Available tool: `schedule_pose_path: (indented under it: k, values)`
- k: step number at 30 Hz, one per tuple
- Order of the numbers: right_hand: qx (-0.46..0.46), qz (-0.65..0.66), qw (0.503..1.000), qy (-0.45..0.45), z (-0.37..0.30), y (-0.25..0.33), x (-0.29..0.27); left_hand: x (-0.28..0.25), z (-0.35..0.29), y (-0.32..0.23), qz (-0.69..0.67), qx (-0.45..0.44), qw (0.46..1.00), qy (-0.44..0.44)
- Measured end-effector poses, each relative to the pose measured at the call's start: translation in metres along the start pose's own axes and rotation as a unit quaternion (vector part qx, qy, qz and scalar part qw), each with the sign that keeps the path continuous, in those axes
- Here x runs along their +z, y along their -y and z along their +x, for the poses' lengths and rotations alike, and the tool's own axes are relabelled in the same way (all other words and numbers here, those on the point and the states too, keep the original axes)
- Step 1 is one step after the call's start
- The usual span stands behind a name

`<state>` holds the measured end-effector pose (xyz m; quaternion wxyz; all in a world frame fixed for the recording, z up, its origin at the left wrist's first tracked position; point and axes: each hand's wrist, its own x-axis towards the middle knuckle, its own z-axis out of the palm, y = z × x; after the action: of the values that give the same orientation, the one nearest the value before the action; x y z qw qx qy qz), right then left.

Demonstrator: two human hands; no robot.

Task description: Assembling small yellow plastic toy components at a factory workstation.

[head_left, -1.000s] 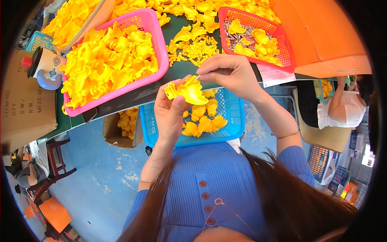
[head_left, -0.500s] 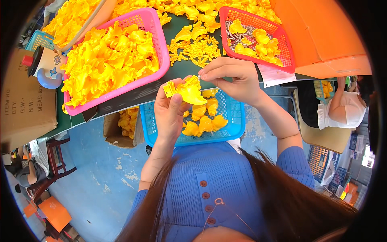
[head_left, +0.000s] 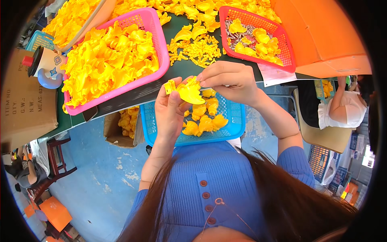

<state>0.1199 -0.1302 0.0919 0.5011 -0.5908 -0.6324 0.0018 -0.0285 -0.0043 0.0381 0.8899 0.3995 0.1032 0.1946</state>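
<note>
My left hand [head_left: 171, 107] is closed on a curved yellow plastic shell part [head_left: 191, 92], held up above a blue basket. A small squarish yellow piece [head_left: 169, 86] shows at the same fingertips. My right hand [head_left: 234, 82] pinches at the shell's upper right edge, its fingertips touching it; the small silvery metal pin in that pinch is mostly hidden by the fingers. Below the hands, the blue basket [head_left: 238, 131] holds several rounded yellow parts [head_left: 204, 124].
A pink basket [head_left: 163, 60] heaped with yellow shells stands left on the green table [head_left: 176, 71]. The red basket [head_left: 287, 52] at right holds metal pins and yellow parts. Small yellow pieces [head_left: 197, 50] lie between them. An orange box [head_left: 322, 36] stands far right; another person [head_left: 342, 107] sits there.
My right fingertips have moved slightly down onto the shell's edge, and the silvery pin that showed between them is now mostly covered. The left hand has hardly moved.
</note>
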Motion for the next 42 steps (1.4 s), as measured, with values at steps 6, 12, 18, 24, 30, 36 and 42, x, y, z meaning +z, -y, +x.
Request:
schedule_pose_path:
  k: [6,12,18,24,30,36,42]
  values:
    - [0.003,0.047,0.999,-0.011,-0.005,-0.009,0.006,-0.007,0.004,0.0,-0.12,-0.044,0.992,0.023]
    - [-0.11,-0.051,0.991,-0.055,-0.011,-0.019,0.017,-0.01,0.008,0.005,-0.204,-0.085,0.975,-0.018]
    - [0.06,0.018,0.998,-0.007,-0.005,-0.016,-0.007,-0.023,0.012,0.013,-0.16,-0.086,0.983,-0.004]
    - [0.314,-0.397,0.863,0.012,0.0,-0.151,-0.124,-0.003,0.012,0.003,-0.082,-0.096,0.992,-0.001]
    - [0.382,-0.429,0.816,0.073,-0.013,-0.179,-0.142,-0.013,0.008,0.003,-0.163,-0.117,0.977,0.068]
    - [0.411,-0.375,0.813,0.171,-0.01,-0.146,-0.137,-0.011,0.008,-0.006,-0.158,-0.117,0.978,0.071]
    - [0.362,-0.385,0.838,0.137,-0.032,-0.163,-0.15,-0.011,0.008,-0.005,-0.167,-0.128,0.974,0.08]
